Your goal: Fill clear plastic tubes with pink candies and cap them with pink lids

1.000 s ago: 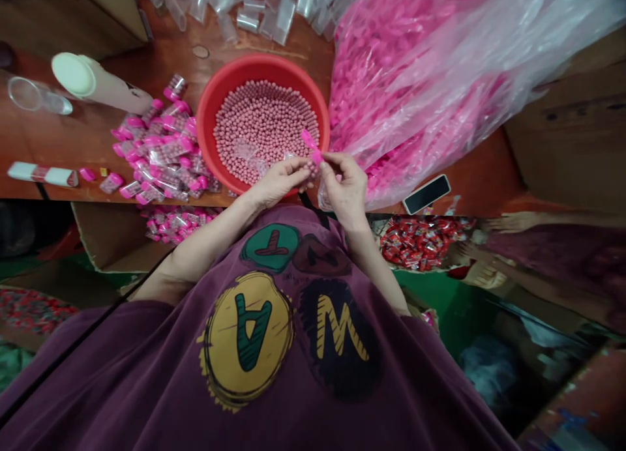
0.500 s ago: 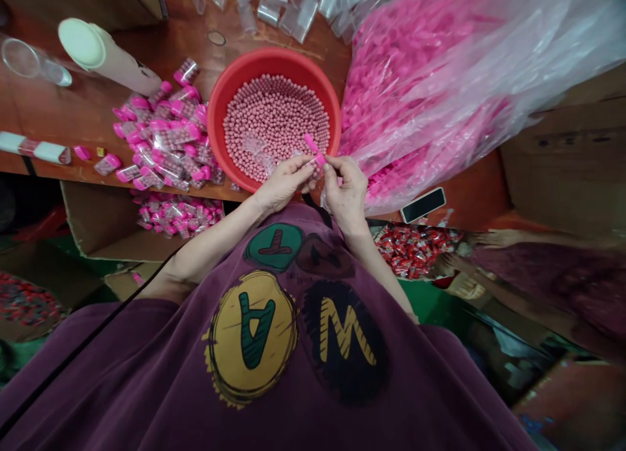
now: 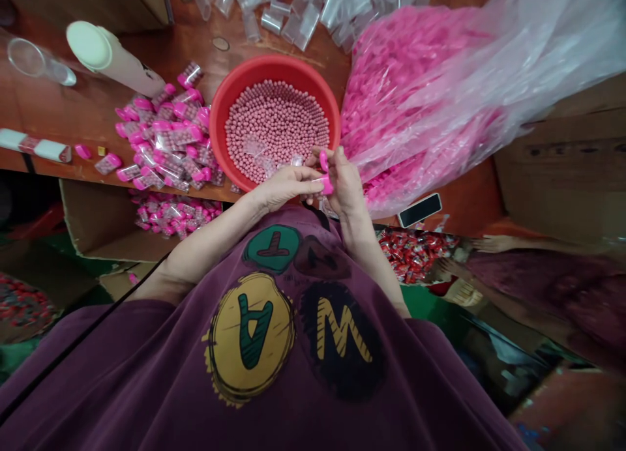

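Just in front of my shirt, both hands meet at the near rim of a red bowl of small pink beads. My left hand is closed, its thumb and fingers pinching a small container with a pink cap; its clear body is mostly hidden by the fingers. My right hand curls around the cap from the other side. A second pink piece stands up by the right fingers; whether it is joined to the cap I cannot tell. Some clear containers lie on the beads.
Left of the bowl is a pile of filled, pink-capped containers, with more in a cardboard box below. A bag of pink caps lies right, a phone near it. Clear tubes lie behind. Another person's arm shows at right.
Both hands have drawn slightly nearer to my body with the pink cap. The cap has turned, and my right fingers have lifted and spread around it.
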`<state>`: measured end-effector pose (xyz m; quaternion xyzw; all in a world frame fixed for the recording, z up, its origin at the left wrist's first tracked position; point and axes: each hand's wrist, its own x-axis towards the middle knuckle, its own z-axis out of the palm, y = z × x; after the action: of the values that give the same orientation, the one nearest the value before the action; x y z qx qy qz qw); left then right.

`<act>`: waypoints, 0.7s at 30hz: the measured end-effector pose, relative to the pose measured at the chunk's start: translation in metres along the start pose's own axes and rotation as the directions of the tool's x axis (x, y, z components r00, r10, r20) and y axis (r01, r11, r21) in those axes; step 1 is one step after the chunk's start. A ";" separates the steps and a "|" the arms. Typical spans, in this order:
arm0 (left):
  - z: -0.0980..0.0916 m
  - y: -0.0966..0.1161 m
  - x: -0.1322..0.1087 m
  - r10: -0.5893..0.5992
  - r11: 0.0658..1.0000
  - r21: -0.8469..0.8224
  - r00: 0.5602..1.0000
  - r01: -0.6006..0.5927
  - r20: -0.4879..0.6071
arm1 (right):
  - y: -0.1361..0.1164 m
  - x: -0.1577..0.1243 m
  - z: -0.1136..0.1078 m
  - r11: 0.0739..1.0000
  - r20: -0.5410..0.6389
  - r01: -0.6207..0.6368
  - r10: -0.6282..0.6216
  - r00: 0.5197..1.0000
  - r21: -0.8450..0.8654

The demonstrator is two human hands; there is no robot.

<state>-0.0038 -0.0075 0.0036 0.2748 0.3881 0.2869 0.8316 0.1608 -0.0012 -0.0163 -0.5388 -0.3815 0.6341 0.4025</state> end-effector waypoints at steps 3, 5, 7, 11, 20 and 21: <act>-0.004 -0.003 0.000 -0.037 0.991 -0.134 0.995 0.024 -0.090 | -0.001 -0.003 -0.004 0.984 0.012 0.130 -0.130 0.991 -0.119; -0.005 -0.005 0.000 -0.053 0.976 -0.217 0.987 0.019 -0.154 | -0.002 -0.012 -0.010 0.918 0.066 0.272 -0.264 0.962 -0.290; -0.005 -0.008 0.002 -0.072 0.961 -0.275 0.981 0.019 -0.182 | 0.001 -0.021 -0.016 0.792 0.185 0.390 -0.343 0.921 -0.470; 0.003 -0.013 0.006 -0.124 0.930 -0.364 0.978 0.055 -0.168 | 0.016 -0.027 -0.019 0.591 0.280 0.464 -0.379 0.882 -0.660; 0.010 -0.018 0.008 -0.082 0.968 -0.251 0.968 0.020 -0.236 | 0.030 -0.013 -0.022 0.511 0.236 0.408 -0.369 0.899 -0.756; 0.007 -0.020 0.008 -0.036 0.983 -0.182 0.961 -0.015 -0.273 | 0.032 -0.011 -0.022 0.504 0.234 0.403 -0.365 0.901 -0.764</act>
<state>0.0116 -0.0172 -0.0103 0.1528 0.4735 0.3521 0.7928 0.1800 -0.0230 -0.0440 -0.5487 -0.7415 0.3020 0.2407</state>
